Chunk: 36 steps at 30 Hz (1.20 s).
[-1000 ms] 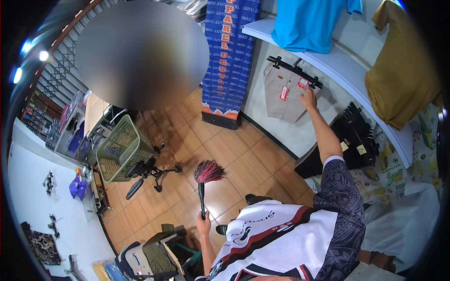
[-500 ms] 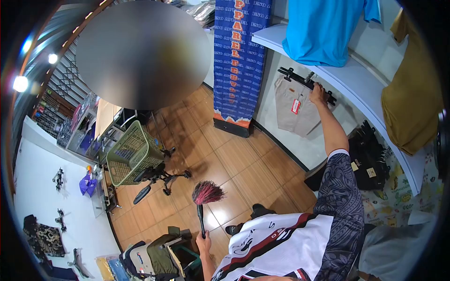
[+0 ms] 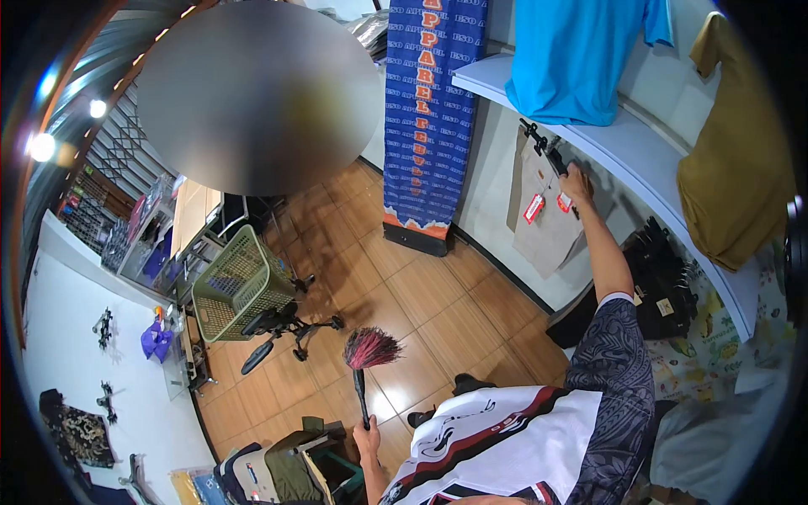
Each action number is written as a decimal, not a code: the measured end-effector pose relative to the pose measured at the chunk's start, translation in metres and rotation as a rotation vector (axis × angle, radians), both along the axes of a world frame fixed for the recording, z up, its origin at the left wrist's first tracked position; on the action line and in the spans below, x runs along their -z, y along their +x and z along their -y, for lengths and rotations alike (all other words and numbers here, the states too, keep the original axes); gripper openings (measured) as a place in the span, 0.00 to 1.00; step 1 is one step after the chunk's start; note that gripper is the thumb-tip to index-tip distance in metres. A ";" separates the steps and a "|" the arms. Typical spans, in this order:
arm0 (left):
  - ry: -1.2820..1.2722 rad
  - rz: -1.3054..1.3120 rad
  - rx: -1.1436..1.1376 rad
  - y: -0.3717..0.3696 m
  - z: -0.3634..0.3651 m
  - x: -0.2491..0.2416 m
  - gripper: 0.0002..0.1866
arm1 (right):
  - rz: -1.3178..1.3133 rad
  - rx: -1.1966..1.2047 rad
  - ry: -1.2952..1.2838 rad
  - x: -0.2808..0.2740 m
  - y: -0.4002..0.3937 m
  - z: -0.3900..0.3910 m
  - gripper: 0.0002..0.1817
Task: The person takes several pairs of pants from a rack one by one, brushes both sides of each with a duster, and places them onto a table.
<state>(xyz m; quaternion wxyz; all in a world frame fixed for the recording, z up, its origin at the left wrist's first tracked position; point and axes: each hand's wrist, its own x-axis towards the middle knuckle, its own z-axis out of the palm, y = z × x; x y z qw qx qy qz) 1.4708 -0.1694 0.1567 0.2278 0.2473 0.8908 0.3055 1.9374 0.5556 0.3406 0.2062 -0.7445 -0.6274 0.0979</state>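
My left hand (image 3: 367, 439) is closed around the black handle of a duster (image 3: 372, 348). Its shaggy red and dark bristles point up and away from me over the tiled floor. On the right, my right hand (image 3: 576, 185) grips a black clip hanger (image 3: 547, 151) below the white shelf. Beige trousers (image 3: 547, 237) hang from it against the wall, with two red-and-white tags (image 3: 534, 208) showing. The hanger slants, and my fingers hide part of it.
A white curved shelf (image 3: 665, 172) carries a blue shirt (image 3: 572, 63) and a brown shirt (image 3: 728, 168). Black garments (image 3: 661, 290) hang beneath it. A blue banner (image 3: 429, 126) stands ahead. A green basket (image 3: 240, 286) and a black wheeled chair base (image 3: 295, 324) are at left; folded clothes (image 3: 286, 467) lie low.
My right hand has turned the hanger to a steeper slant and swung the trousers sideways and slightly down. A second tag now shows. The left hand and duster have barely moved.
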 end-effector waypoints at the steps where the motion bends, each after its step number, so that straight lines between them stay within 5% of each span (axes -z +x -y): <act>1: -0.006 0.007 0.012 -0.003 -0.001 0.000 0.21 | -0.009 -0.014 -0.050 -0.002 -0.003 0.012 0.25; 8: 0.187 0.023 0.105 -0.033 -0.041 -0.021 0.20 | -0.038 -0.190 0.039 0.016 -0.036 0.117 0.23; 14: 0.483 -0.045 0.212 -0.055 -0.101 -0.126 0.13 | -0.254 -0.385 0.020 -0.054 -0.104 0.230 0.19; 20: 1.022 0.005 0.062 -0.025 -0.146 -0.214 0.15 | -0.487 -0.596 0.037 -0.094 -0.176 0.312 0.18; 23: 1.052 -0.218 0.201 -0.018 -0.163 -0.190 0.17 | -0.628 -0.662 -0.096 -0.131 -0.210 0.363 0.18; 26: 0.430 -0.161 0.561 -0.024 -0.144 -0.166 0.17 | -0.582 -0.797 -0.003 -0.133 -0.231 0.389 0.19; 30: 0.036 -0.250 0.747 -0.083 -0.099 -0.056 0.17 | -0.636 -0.758 0.109 -0.139 -0.249 0.428 0.20; 36: 0.498 -0.026 0.291 -0.079 -0.056 -0.160 0.19 | -0.778 -0.655 -0.005 -0.132 -0.266 0.458 0.19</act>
